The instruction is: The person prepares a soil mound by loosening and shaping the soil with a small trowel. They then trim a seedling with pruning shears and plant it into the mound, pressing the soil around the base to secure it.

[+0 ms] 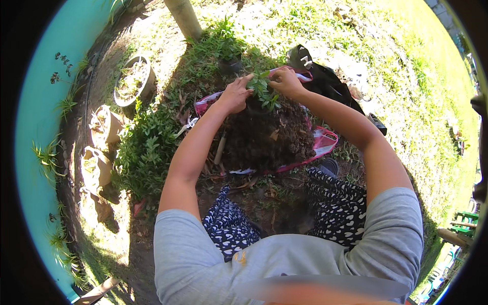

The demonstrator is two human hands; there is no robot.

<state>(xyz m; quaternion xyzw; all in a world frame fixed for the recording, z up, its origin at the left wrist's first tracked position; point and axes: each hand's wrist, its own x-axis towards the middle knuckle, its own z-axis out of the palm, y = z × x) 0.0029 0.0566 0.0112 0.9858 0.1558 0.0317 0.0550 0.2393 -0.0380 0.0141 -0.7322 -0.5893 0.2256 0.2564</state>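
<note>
A small leafy seedling (262,89) stands between my hands, above a heap of dark soil (263,137). My left hand (237,95) is at its left side, fingertips against the leaves; whether they grip it cannot be told. On the other side, my right hand (288,82) has its fingers bent close to the leaves, and its grip is unclear. Foliage and shade hide the seedling's base. Under the soil lies a pink-and-white plastic bag (324,142), its edges showing around the heap. A handle (220,148), apparently wooden, sticks out at the soil's left side.
Beyond my hands stands a plant in a black nursery bag (230,65), near a post (185,19). Black plastic sheeting (331,84) lies to the right. Cut leafy stems (150,152) are heaped on the left, beside a round pot (148,82) and a turquoise wall (38,126).
</note>
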